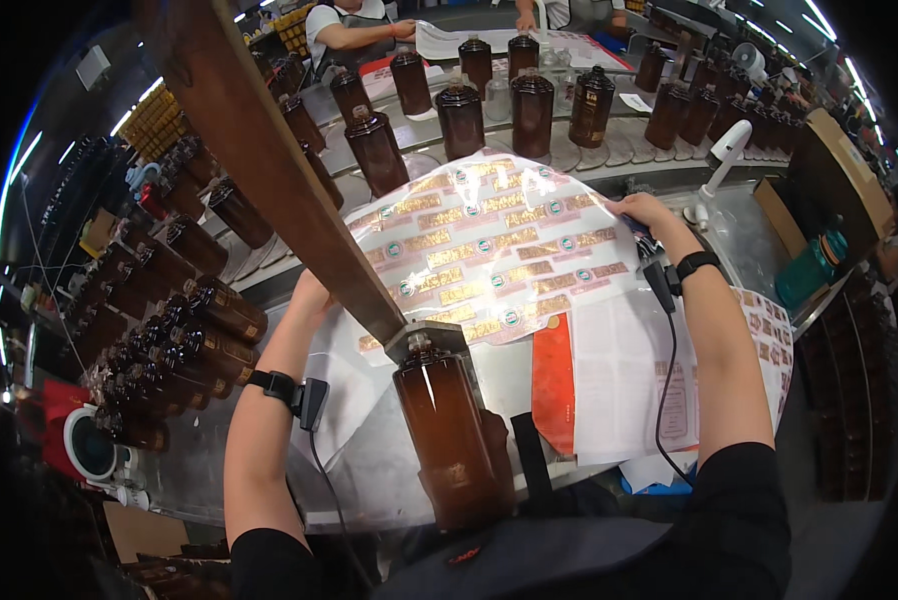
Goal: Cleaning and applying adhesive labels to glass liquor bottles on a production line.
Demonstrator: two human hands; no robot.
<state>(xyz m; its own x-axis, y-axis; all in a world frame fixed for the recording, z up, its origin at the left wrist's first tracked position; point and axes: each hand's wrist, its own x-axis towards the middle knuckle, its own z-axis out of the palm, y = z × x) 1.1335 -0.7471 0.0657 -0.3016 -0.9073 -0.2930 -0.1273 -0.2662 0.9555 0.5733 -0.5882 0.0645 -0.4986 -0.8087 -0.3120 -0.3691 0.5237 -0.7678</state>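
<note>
A large glossy sheet of gold, pink and teal printed decals [484, 250] is raised and spread between my hands, its top edge bowing upward. My right hand [644, 208] pinches its upper right edge. At the left edge is my left hand [314, 292], closed on the sheet; a slanting wooden beam [279, 150] crosses in front and hides its fingertips. Close to my body is a brown glass bottle [444, 435], its neck against the metal bracket [431, 335] at the beam's lower end. Neither hand touches this bottle.
More brown bottles [531, 115] line the curved conveyor [609, 150] ahead, and several lie stacked [204, 345] at left. Printed sheets [634, 375] and an orange-red piece [553, 385] lie at right. A white lamp arm [719, 160] stands beyond. Co-workers [354, 30] sit across.
</note>
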